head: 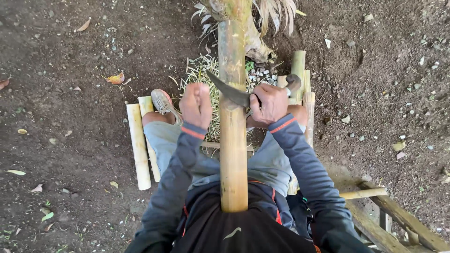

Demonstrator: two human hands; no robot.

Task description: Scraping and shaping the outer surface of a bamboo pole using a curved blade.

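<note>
Both fists closed: right hand grips curved knife against bamboo pole; left hand clenches its tip.

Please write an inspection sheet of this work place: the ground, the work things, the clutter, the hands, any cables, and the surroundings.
Surface: bare dirt ground with small stones and dry leaves.
Job's things: long bamboo pole along the person's middle; curved knife with its blade on the pole.
Clutter: cut bamboo pieces at the left, more at the right.
Grippers: left hand a closed fist beside the pole; right hand grips the knife.
Cables: nothing seen.
Surroundings: dry grass tuft, wooden frame lower right.
</note>
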